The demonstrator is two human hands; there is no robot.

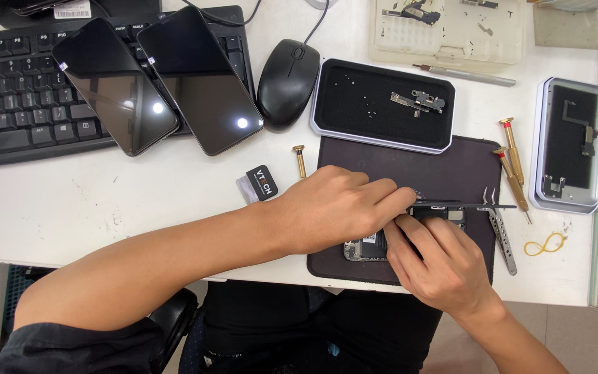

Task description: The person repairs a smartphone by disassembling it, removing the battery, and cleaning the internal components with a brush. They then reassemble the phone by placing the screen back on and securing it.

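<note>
White workbench, dark mat [451, 166]: both hands on an opened phone [367, 248]. Left hand [333, 208] presses fingers together on it, right hand [437, 260] pinches its edge. Two detached screens [160, 79] wait aside; reassembly remains.

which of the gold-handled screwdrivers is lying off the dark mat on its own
The short one left of the dark mat, on the white table. The other two lie together at the mat's right edge.

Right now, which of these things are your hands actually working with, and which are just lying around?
In hand:
left hand
right hand
opened phone
dark mat

Lying about:
two phone screens
mouse
keyboard
brass screwdrivers
tweezers
parts tray
yellow rubber band
</note>
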